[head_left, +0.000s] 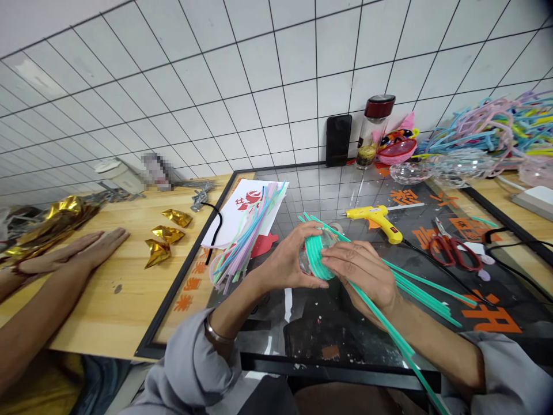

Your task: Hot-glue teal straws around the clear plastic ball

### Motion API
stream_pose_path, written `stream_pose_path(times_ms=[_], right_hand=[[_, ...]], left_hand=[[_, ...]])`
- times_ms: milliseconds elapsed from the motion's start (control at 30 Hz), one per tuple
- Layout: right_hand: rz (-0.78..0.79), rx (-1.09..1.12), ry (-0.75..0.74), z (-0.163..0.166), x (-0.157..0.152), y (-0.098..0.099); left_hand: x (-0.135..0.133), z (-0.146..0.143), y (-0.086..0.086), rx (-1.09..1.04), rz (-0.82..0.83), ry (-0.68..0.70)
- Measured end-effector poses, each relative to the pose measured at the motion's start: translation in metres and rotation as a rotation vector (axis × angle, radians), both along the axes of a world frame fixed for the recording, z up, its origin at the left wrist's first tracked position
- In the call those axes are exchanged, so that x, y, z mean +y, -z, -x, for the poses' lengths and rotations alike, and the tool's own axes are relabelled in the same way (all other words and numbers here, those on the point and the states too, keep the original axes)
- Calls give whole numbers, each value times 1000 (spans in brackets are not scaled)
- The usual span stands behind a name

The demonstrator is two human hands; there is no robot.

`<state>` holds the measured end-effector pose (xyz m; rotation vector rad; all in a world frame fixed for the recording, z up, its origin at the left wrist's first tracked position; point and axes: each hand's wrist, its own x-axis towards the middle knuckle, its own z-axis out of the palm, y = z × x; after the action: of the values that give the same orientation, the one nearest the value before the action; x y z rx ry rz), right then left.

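A person's left hand [287,262] cups a clear ball [307,260] from the side, fingers curled around it, while the right hand [360,271] closes over the band of green strips [320,256] wound about the ball, fingertips pressing them flat against it. The ball is held just above a dark glossy mat [319,196] at the middle of the wooden worktop [129,276]. The loose ends of the strips trail away to the right across the mat, and one runs under the right wrist toward the lower edge of the view. A yellow glue gun [380,219] lies just beyond the hands, with red scissors [453,251] further right. To the left of the hands, a sheaf of pastel strips [246,236] rests on a white sheet with red print [244,204]. Folded gold foil pieces [166,236] sit on the bare wood, near a co-worker's hands [73,248] (laid flat, palms down, holding nothing). Against the tiled wall stand a black phone [338,140] and a jar with a red lid [374,129], beside a tangled heap of coloured strips [496,132].
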<state>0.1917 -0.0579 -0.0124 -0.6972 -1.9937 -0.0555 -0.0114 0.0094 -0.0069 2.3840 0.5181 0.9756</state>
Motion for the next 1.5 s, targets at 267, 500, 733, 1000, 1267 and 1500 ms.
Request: stream_pose_path(times_ms=[267,500,733,1000,1267,1500], right_hand=[[-11,-9,20,2,1,1],[55,26,15,2,-3,-7],[68,44,72,3,-5,-16],[133,97,128,2,-4,-16],[173,132,126,3,-4,-14],[248,88,133,1,-2,-10]], left_hand=[[-1,-2,4,-32,-19,-27],[1,-1,2,-77,83,-70],[-2,1,-5,-127,531,-111],[-2,0,-12,-115,644,-40],[-3,1,-13,-88,635,-13],[-5,0,-15,-67,614,4]])
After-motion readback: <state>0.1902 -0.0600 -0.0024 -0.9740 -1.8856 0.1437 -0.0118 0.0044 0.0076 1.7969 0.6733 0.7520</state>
